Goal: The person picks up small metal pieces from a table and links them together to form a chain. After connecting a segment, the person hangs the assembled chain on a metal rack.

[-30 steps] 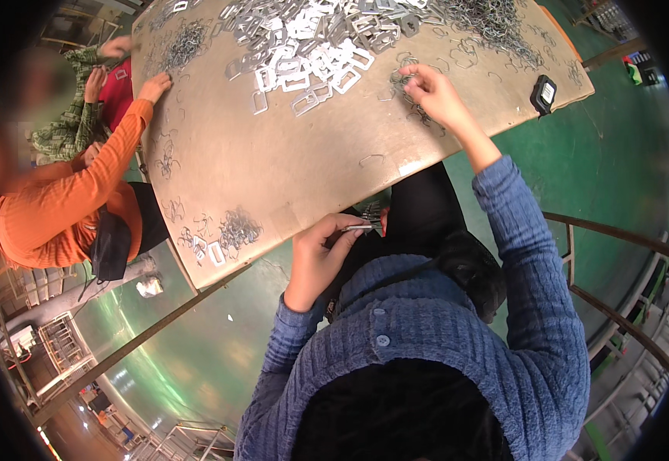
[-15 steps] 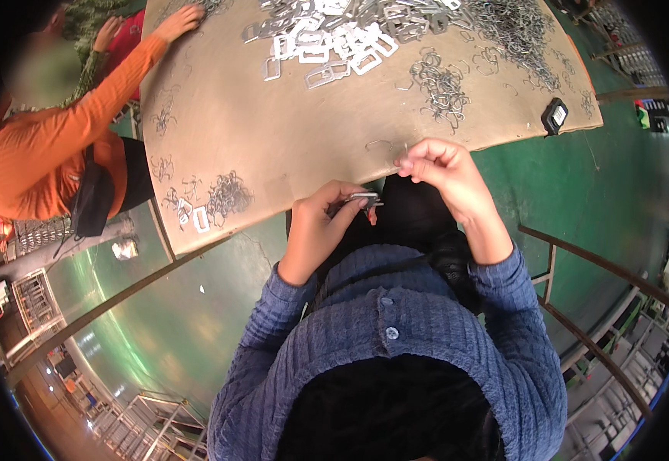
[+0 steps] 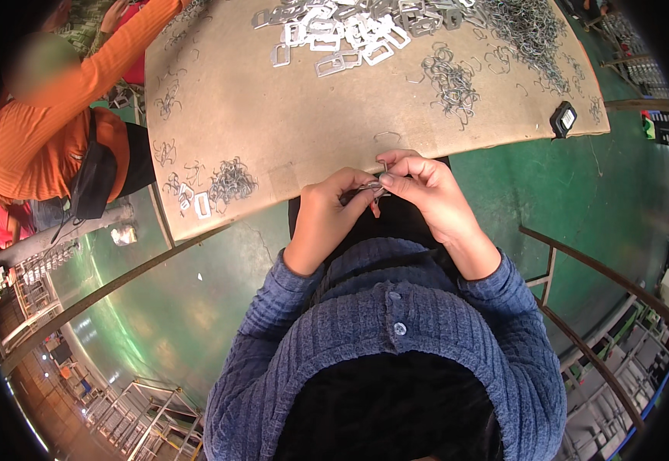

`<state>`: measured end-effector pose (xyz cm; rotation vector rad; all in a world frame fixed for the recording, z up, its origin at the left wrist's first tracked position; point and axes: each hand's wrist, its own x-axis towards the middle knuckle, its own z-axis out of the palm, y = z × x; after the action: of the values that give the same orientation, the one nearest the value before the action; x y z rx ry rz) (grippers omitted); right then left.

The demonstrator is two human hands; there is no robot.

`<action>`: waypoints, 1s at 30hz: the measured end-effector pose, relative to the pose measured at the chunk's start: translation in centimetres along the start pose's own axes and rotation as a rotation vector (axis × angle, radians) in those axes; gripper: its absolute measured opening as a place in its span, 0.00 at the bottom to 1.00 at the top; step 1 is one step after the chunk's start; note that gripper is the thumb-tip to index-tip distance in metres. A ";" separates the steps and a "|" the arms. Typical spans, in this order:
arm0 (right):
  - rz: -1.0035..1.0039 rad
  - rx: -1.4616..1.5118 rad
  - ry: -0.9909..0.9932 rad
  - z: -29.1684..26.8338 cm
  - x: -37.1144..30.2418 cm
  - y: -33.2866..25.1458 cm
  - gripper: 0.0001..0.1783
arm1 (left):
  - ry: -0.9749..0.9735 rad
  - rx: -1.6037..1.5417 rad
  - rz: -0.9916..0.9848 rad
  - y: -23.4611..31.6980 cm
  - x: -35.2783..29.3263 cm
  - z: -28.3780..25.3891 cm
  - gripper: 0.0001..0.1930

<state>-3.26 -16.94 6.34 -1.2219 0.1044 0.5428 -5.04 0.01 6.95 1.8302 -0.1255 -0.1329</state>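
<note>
Just off the table's front edge, my two hands meet. My left hand (image 3: 325, 211) is closed, pinching a small flat metal piece (image 3: 368, 185) between thumb and fingers; most of it is covered by the fingers. A small orange-red bit (image 3: 376, 208) shows below it. My right hand (image 3: 430, 192) pinches a thin bent wire hook (image 3: 384, 164), one end of which sticks up above the thumb. Its lower end is at the metal piece, but I cannot tell whether they are joined. A loose wire hook (image 3: 387, 136) lies on the table just beyond my fingers.
On the brown-covered table (image 3: 304, 115) lie a heap of silver rectangular frames (image 3: 342, 34), a small hook pile (image 3: 451, 84), a large one (image 3: 530, 38) and another at left (image 3: 231, 180). A black device (image 3: 563, 120) sits near the right corner. A co-worker in orange (image 3: 43, 154) reaches over at left.
My right hand has moved left and down, bringing its wire hook to the metal piece in my left hand. The co-worker's arm has reached farther away across the table.
</note>
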 end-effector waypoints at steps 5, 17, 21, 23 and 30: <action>-0.369 -0.359 0.134 1.3 -0.3 1.0 0.04 | -0.020 0.046 -0.016 -0.2 0.1 0.0 0.06; -0.706 -0.608 0.160 1.6 -1.9 2.1 0.08 | 0.280 0.484 0.110 -10.3 16.6 -4.5 0.15; -0.680 -0.578 0.180 1.6 -2.0 2.1 0.07 | 0.410 0.618 0.225 -12.4 18.0 -3.4 0.17; -0.671 -0.611 0.205 1.2 -2.0 2.0 0.07 | 0.335 0.511 0.144 -12.6 17.1 -3.3 0.17; -0.671 -0.563 0.260 0.7 -1.3 2.8 0.07 | -0.021 -0.637 -0.391 -5.3 5.9 -0.6 0.09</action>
<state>-5.79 -16.13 4.61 -1.7632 -0.2529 -0.1976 0.95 0.99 1.86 1.1972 0.2407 -0.4172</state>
